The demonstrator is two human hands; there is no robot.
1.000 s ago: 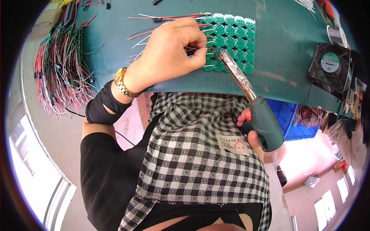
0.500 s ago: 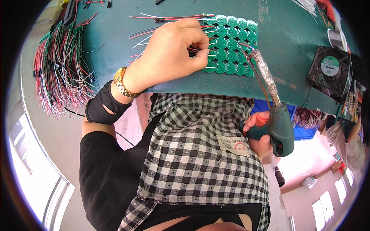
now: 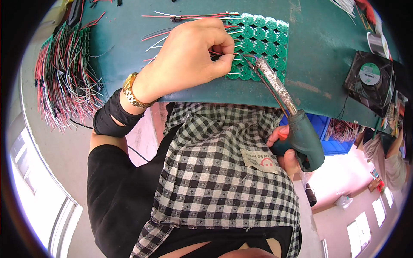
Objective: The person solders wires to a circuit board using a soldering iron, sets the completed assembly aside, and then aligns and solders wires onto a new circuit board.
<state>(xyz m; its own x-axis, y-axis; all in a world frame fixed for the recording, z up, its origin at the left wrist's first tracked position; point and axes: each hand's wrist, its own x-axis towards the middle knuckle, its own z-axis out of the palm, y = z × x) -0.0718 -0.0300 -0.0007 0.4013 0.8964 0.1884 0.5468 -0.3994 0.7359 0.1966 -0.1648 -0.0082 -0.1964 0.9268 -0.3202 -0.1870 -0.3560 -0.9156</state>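
Observation:
My left hand point(image 3: 189, 56) rests on the green table point(image 3: 318, 47) and pinches a thin red wire point(image 3: 217, 53) against a panel of small round green circuit boards point(image 3: 258, 38). Several red and white wires point(image 3: 185, 18) run from the panel's left edge. My right hand point(image 3: 285, 150) grips the dark green handle of a soldering gun point(image 3: 301, 137). Its foil-wrapped barrel point(image 3: 275, 84) slants up and left, and the tip touches the panel beside my left fingertips. A gold watch point(image 3: 133, 92) sits on my left wrist.
A bundle of red, white and green wired boards point(image 3: 64, 73) hangs over the table's left edge. A black square fan point(image 3: 372, 81) stands at the right. A blue crate point(image 3: 331, 129) sits under the table. Another person point(image 3: 387, 155) is at the far right.
The soldering gun swung right and away from the panel, then came back left; its tip now touches the boards again. My left hand has stayed on the wire.

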